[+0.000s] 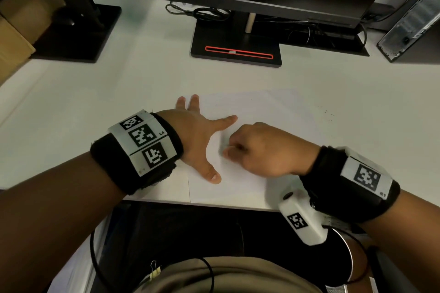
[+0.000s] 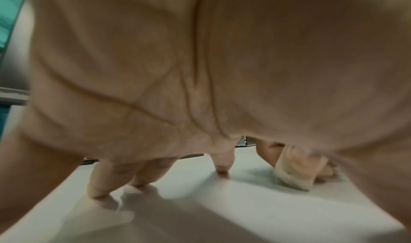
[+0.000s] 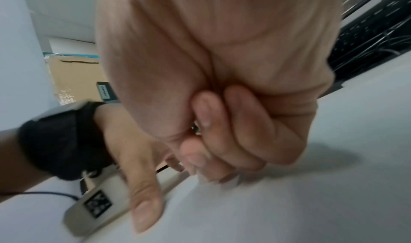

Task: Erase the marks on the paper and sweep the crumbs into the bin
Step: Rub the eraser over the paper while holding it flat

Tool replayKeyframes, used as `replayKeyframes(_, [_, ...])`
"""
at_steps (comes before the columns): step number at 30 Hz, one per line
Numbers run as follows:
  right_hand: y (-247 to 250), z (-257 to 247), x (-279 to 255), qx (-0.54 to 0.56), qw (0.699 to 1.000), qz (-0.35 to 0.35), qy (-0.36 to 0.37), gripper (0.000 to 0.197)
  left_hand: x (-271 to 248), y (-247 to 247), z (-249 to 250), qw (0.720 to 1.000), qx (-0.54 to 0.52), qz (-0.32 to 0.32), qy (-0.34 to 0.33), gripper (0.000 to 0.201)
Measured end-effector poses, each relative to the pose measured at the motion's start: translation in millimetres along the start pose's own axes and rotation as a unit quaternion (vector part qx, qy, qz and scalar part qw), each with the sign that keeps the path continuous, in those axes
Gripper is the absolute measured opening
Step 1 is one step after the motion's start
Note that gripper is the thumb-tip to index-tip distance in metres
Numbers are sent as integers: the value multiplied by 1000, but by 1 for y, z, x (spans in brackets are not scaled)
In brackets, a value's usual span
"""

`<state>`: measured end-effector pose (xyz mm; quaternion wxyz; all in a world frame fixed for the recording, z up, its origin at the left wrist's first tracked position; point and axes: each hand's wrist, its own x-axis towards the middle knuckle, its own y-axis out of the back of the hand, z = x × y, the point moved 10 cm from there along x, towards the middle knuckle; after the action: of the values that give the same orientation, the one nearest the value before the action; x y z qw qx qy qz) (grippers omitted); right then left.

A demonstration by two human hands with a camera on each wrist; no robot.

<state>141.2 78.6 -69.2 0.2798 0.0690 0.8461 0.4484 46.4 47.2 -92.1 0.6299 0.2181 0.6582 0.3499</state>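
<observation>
A white sheet of paper (image 1: 262, 107) lies on the white desk near its front edge. My left hand (image 1: 202, 131) presses flat on the sheet's left part with the fingers spread. Just to its right, my right hand (image 1: 245, 150) is curled into a fist with its fingertips down on the paper. The left wrist view shows a pale, blurred eraser (image 2: 293, 174) pinched in those fingers, its end on the sheet. A few dark crumbs (image 1: 327, 113) lie on the desk past the paper's right edge. No bin is in view.
A black monitor stand (image 1: 235, 47) with a red slot stands behind the paper, with cables (image 1: 202, 12) behind it. A second black stand (image 1: 76, 31) and a cardboard box (image 1: 14, 38) are at the left. A computer case (image 1: 409, 19) stands at the right. The desk edge (image 1: 214, 204) is close to me.
</observation>
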Motion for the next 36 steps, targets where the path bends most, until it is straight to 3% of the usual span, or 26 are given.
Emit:
replayKeyframes(4, [-9, -5, -5, -2, 999, -41, 6, 47, 1, 0, 0, 1000, 0, 1, -3, 136])
replayKeyframes(8, [8, 3, 0, -10, 1000, 5, -9, 48, 0, -1, 0, 1000, -7, -1, -2, 135])
replayKeyframes(12, [-11, -11, -6, -14, 999, -43, 18, 47, 1, 0, 1, 1000, 2, 2, -3, 136])
replayKeyframes(15, [8, 5, -1, -17, 1000, -14, -17, 48, 0, 0, 0, 1000, -2, -1, 0, 135])
replayKeyframes(17, [8, -1, 0, -24, 1000, 5, 0, 46, 0, 0, 0, 1000, -2, -1, 0, 136])
replayKeyframes(21, [-12, -16, -5, -20, 999, -34, 31, 42, 2, 0, 1, 1000, 5, 1, 0, 137])
replayKeyframes(24, [10, 2, 3, -11, 1000, 0, -13, 46, 0, -1, 1, 1000, 1, -3, 1, 136])
replayKeyframes(30, [-5, -12, -1, -3, 999, -39, 2, 46, 0, 0, 2, 1000, 12, -8, 2, 135])
replayKeyframes(34, [15, -11, 2, 1, 1000, 5, 3, 45, -3, -1, 3, 1000, 4, -16, 3, 133])
replayKeyframes(36, [2, -22, 2, -9, 999, -18, 28, 42, -3, 0, 3, 1000, 7, -19, 2, 134])
